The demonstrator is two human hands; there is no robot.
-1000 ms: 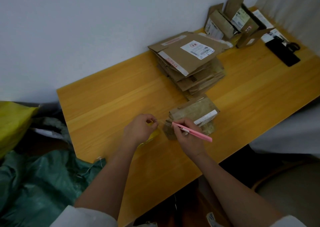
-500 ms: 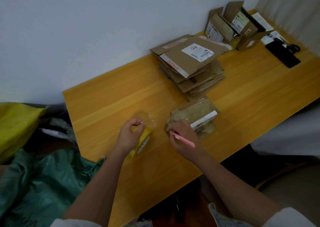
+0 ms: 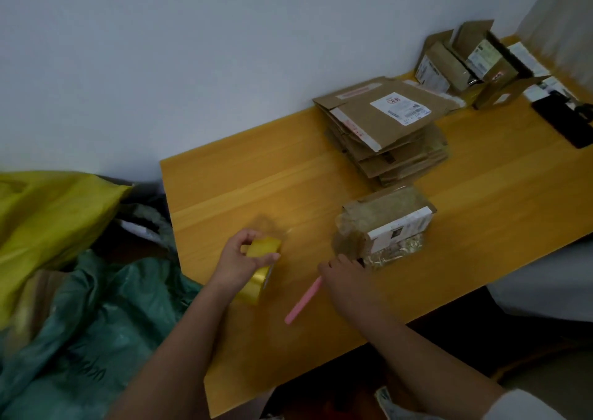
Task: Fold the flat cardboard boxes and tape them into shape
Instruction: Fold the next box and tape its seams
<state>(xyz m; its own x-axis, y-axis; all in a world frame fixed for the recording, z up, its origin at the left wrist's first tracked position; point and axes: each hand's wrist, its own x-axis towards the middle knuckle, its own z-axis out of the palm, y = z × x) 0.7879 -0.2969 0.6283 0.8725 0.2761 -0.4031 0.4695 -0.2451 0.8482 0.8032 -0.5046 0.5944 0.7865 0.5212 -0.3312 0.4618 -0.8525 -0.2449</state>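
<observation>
Holding the yellow roll of packing tape in my left hand, I am closing my right hand around a slim pink cutter beside the small brown box wrapped in glossy tape on the yellow wooden surface. It is looking nearly sealed. The stack of flat brown cardboard boxes behind is waiting. Blur is hiding the tape's loose end.

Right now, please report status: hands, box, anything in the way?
Left hand grips yellow tape roll. Right hand holds pink cutter, touching taped box. Flat stack behind; nothing in the way.
</observation>
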